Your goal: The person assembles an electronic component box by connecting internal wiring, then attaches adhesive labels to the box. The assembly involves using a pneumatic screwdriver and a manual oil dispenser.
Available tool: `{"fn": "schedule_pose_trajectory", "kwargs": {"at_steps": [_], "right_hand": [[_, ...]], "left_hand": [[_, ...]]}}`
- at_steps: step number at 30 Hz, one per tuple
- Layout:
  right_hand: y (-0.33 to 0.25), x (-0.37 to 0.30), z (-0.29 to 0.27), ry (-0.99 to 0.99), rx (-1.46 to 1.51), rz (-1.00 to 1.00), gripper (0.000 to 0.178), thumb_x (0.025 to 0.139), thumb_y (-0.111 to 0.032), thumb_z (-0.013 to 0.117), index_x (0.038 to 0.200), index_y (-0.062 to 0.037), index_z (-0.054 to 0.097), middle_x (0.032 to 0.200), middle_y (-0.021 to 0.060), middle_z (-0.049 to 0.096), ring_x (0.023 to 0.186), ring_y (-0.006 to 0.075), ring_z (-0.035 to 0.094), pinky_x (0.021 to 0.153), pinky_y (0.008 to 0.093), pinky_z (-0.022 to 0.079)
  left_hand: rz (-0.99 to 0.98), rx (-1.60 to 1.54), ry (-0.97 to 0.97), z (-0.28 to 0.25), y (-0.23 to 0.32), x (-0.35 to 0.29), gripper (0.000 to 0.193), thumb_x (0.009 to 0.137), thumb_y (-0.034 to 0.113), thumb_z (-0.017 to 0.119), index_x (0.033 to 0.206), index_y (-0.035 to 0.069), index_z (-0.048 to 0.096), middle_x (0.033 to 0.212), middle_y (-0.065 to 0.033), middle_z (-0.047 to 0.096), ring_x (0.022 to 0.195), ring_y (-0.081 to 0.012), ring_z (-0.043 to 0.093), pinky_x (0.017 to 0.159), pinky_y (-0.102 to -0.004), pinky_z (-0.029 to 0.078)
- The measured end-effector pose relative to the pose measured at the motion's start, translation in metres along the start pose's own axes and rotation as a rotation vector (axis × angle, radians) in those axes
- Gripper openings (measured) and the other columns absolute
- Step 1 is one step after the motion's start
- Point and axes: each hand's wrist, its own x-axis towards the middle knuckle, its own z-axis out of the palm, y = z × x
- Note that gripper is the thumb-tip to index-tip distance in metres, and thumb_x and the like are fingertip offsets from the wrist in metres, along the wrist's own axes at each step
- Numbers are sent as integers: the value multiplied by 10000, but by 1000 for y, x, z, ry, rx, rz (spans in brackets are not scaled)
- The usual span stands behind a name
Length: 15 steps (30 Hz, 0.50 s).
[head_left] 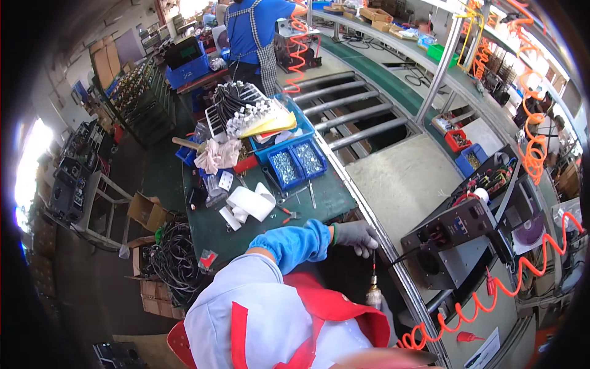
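My left hand [357,237], in a grey glove with a blue oversleeve [295,245], is by the metal rail at the bench's right end. Its fingers curl down together; whatever they pinch is too small to make out. Just below them the thin bit of a power screwdriver [373,294] points up, its nose brass-coloured. My right hand is mostly hidden behind the red-and-grey clothing, with a sliver of grey glove showing, closed around the screwdriver's body. To the right, a black metal machine housing [452,227] with exposed wiring sits tilted on the conveyor.
On the green bench [332,200] lie blue bins of small fasteners [284,169], white sheets [252,202], pliers [287,214] and a cable bundle [233,101]. Orange coiled hoses [516,286] hang at right. Rollers [353,117] lie ahead. A person in blue [255,31] stands beyond.
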Motion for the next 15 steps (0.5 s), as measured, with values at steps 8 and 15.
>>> {"fn": "schedule_pose_trajectory", "kwargs": {"at_steps": [8,15], "right_hand": [[6,-11,-39,-212,961,152,547,823,-317,655,1266,-29,513,886,87,618,753,179,599,704,288,499],[-3,8,-23,144,531,54,565,797,-249,671,1293,-30,508,1007,33,577,826,141,558,748,290,471]], "left_hand": [[73,-141,-153,8,33,33,241,952,157,617,1115,-21,624,949,-135,696,792,-194,703,639,-282,569],[95,175,-152,11,86,54,205,933,163,643,1027,-19,662,872,-123,717,692,-155,695,602,-284,558]]}}
